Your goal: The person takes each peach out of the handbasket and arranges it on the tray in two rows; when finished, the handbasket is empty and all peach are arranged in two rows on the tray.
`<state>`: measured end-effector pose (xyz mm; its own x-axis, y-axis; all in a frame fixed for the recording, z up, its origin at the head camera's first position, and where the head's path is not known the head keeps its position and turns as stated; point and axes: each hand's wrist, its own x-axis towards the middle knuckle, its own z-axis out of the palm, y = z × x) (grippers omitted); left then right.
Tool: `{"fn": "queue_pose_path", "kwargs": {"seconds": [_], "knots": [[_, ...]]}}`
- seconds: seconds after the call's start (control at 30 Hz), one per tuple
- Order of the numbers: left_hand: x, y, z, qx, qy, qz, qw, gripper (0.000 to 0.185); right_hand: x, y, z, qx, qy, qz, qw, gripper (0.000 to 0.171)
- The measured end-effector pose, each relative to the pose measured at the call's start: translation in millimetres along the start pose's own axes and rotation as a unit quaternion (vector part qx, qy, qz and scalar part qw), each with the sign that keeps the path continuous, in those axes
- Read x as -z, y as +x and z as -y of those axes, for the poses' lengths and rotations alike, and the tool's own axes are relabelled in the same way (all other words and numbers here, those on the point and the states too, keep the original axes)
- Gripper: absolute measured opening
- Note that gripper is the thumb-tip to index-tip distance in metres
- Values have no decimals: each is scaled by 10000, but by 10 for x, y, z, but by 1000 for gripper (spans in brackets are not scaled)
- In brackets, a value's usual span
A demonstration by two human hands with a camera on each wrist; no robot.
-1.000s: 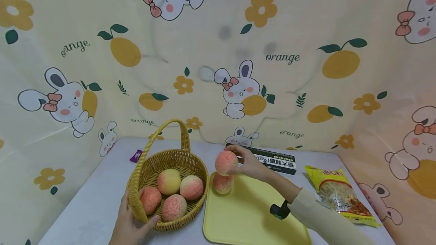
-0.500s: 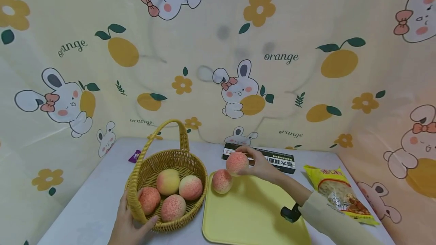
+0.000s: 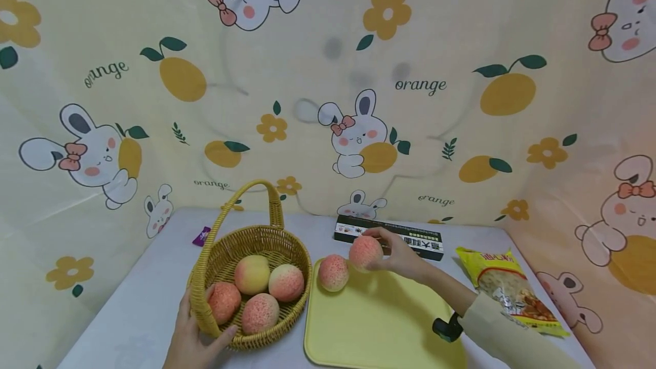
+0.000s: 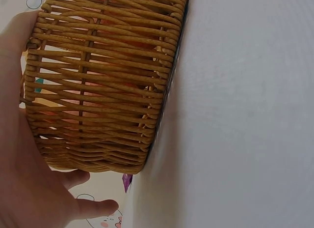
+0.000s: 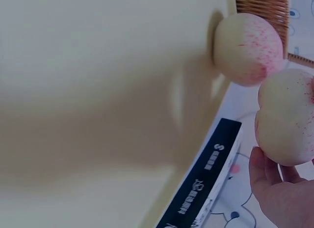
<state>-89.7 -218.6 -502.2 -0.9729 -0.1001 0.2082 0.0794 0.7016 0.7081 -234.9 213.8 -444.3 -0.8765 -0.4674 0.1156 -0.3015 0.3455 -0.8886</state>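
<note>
My right hand (image 3: 402, 256) grips a pink peach (image 3: 366, 253) over the back of the yellow tray (image 3: 379, 329). In the right wrist view the fingers hold this peach (image 5: 287, 122) from one side, with its pale underside showing. Just left of it, a second peach (image 3: 333, 273) sits in the tray's back left corner. My left hand (image 3: 197, 329) holds the near left side of a wicker basket (image 3: 302, 306), thumb at the rim. Several peaches lie inside, among them a yellowish peach (image 3: 252, 274). Up close, the left wrist view shows the basket's woven wall (image 4: 103, 90) against that palm.
Behind the tray lies a black and white pasta box (image 3: 427, 242). A yellow food packet (image 3: 512, 289) is at the right, partly behind the right sleeve. A small purple wrapper (image 3: 202, 236) lies beyond the basket. A printed cloth (image 3: 307, 44) hangs round the table.
My right hand has carried its peach to the right, away from the peach in the tray's corner, uncovering that one. The left hand stays at the basket.
</note>
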Motion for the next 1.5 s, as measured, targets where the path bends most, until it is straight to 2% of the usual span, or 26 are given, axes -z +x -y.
{"fn": "queue_pose_path", "kwargs": {"seconds": [0.17,0.63,0.8,0.97,1.23,1.5], "knots": [[-1,2,-1,-31,16,-35,10000,89,4,-62,-77,21,-168,6,9999,63],[4,18,-12,-38,33,10,10000,89,-38,-217,-356,15,23,-55,10000,63],[-9,17,12,-201,-30,-130,9997,87,-62,-267,-381,3,129,-23,9999,65],[-21,6,37,-361,-48,-267,9990,86,-80,-293,-400,-200,131,-42,9997,64],[-21,5,16,-223,-53,-186,9996,88,-98,-316,-440,-236,215,15,9995,65],[-13,7,-7,-220,-27,-192,9996,88,-114,-329,-457,-291,240,-28,9993,65]]}}
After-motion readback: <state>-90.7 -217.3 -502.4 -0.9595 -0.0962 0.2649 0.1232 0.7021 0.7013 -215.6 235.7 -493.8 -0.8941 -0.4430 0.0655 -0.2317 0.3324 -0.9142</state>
